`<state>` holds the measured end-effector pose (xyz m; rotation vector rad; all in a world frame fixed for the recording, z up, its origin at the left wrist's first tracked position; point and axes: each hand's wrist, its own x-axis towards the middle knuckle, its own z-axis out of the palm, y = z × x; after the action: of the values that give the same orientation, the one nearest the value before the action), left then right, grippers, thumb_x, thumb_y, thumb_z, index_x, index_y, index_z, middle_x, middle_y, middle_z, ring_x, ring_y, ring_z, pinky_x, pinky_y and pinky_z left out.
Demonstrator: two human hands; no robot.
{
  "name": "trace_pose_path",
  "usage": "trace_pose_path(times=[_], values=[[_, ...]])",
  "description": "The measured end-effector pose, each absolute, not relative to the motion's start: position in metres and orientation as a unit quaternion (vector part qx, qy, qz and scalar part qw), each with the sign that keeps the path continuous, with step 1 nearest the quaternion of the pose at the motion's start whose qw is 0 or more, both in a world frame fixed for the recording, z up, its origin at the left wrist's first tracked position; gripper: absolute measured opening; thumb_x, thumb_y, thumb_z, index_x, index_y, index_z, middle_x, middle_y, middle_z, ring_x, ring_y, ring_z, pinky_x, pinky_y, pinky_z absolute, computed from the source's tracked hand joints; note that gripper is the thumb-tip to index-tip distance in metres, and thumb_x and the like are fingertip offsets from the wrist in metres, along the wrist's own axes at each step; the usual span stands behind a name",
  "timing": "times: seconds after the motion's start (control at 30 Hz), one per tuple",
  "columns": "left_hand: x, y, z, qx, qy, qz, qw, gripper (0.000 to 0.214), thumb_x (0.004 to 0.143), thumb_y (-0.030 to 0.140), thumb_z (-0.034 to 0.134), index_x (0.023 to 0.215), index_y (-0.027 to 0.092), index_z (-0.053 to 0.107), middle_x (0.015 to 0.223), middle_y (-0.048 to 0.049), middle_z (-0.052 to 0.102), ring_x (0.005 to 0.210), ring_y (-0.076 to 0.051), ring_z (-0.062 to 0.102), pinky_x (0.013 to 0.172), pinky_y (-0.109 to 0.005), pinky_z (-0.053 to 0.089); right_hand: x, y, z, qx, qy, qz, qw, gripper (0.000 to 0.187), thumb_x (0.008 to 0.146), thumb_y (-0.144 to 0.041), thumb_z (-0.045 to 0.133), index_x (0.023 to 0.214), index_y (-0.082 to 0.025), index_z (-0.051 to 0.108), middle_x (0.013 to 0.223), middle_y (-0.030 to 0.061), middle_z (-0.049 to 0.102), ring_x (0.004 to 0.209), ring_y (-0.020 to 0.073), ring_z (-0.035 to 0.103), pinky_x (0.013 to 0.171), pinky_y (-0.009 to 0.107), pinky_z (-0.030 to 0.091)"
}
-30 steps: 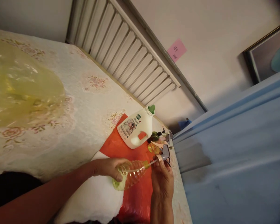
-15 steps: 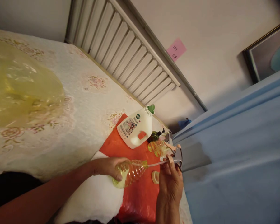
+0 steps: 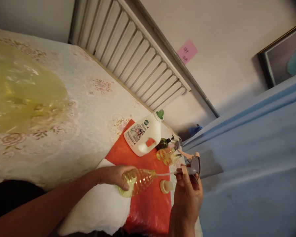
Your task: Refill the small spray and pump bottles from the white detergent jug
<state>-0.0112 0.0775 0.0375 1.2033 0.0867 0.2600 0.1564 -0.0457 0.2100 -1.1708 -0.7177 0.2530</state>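
My left hand (image 3: 117, 177) is wrapped round the lower part of a clear yellow ribbed bottle (image 3: 143, 179), with pale liquid in its base. Its neck points right. In my right hand (image 3: 188, 189) is a grey and peach trigger spray head (image 3: 192, 168), gripped by the fingers. The head's thin clear dip tube (image 3: 165, 173) runs left to the bottle's mouth, its end apparently still inside the neck. Below the tube, a cream cap (image 3: 166, 186) sits on the red mat (image 3: 150, 214). A white jug (image 3: 144, 135) with a green spout stands just beyond the bottle.
Yellow bottles (image 3: 165, 154) and a dark green pump bottle (image 3: 163, 143) stand beyond my hands. A white cloth (image 3: 101, 210) lies near me. On the floral tablecloth (image 3: 88, 108) rests a yellow plastic bag (image 3: 27, 89). A radiator (image 3: 130, 52) and blue curtain (image 3: 249, 158) border the table.
My right hand has moved right, away from the bottle, drawing the spray head and more of its tube with it. The left hand and bottle have barely shifted.
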Motion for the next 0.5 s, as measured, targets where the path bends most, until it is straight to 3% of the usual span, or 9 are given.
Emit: trace_pose_path(times=[0.5], values=[[-0.014, 0.077, 0.041, 0.588, 0.07, 0.136, 0.794, 0.081, 0.056, 0.04, 0.088, 0.129, 0.026, 0.056, 0.122, -0.0046, 0.066, 0.116, -0.033, 0.058, 0.091, -0.036, 0.048, 0.176, -0.049, 0.207, -0.521, -0.335, 0.095, 0.779, 0.03, 0.075, -0.018, 0.078, 0.103, -0.021, 0.069, 0.108, 0.001, 0.068, 0.081, 0.0106, 0.065, 0.076, 0.025, 0.053]])
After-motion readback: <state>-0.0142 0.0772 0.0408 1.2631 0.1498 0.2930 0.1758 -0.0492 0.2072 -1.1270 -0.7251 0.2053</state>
